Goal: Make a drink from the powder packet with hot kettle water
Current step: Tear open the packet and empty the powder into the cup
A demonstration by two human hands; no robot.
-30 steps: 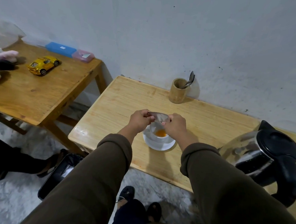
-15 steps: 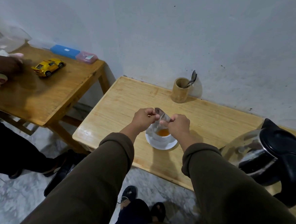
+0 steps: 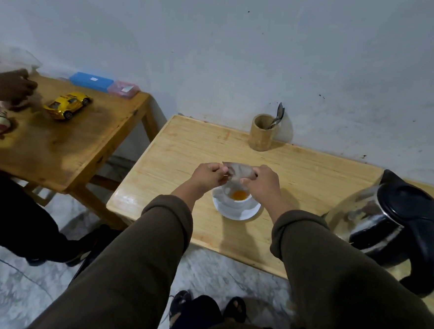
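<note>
A silvery powder packet (image 3: 239,171) is stretched between my left hand (image 3: 210,176) and my right hand (image 3: 262,181), each pinching one end just above a white cup (image 3: 236,200). Orange powder (image 3: 239,195) lies in the bottom of the cup, which stands on a white saucer (image 3: 243,212) on the light wooden table (image 3: 186,149). A steel kettle with a black lid and handle (image 3: 396,228) stands at the table's right end, away from both hands.
A bamboo holder with a spoon (image 3: 262,131) stands at the back by the wall. To the left, a second wooden table (image 3: 65,148) carries a yellow toy car (image 3: 67,105), blue and pink boxes (image 3: 103,84) and another person's hand (image 3: 9,88).
My hands lifted slightly and spread the packet flat between them over the cup. Another person's hand came onto the left table.
</note>
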